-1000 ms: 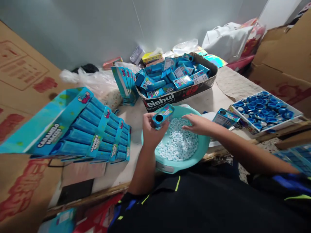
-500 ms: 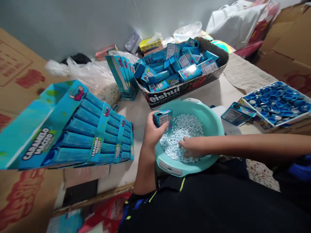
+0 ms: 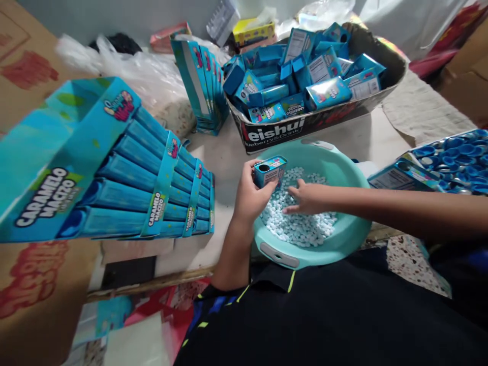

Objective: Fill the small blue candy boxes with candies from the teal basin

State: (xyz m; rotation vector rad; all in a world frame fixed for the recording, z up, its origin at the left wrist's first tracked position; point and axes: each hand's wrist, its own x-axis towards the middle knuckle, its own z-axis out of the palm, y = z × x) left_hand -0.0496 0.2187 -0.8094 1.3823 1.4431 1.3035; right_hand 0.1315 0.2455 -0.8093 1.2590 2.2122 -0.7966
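Observation:
In the head view my left hand (image 3: 253,195) is closed around a small blue candy box (image 3: 270,172), held upright with the round hole in its top facing up. The box is over the left rim of a turquoise basin (image 3: 353,178). Many small pale blue candies (image 3: 305,231) lie in the basin. My right hand (image 3: 305,198) reaches in from the right, low over the candies, its thumb and fingers spread apart. Whether any candy sticks to the fingers I cannot see.
Behind the basin stands a black carton (image 3: 328,119) heaped with blue candy boxes. Tiered blue display boxes (image 3: 125,170) fill the left side. At right, a tray of blue caps (image 3: 463,160) has another candy box (image 3: 404,175) leaning by it. Plastic bags (image 3: 133,76) lie at the back.
My right hand has lifted a little out of the candies and its fingers have spread. The left hand still holds the candy box, now more upright. The camera view has shifted.

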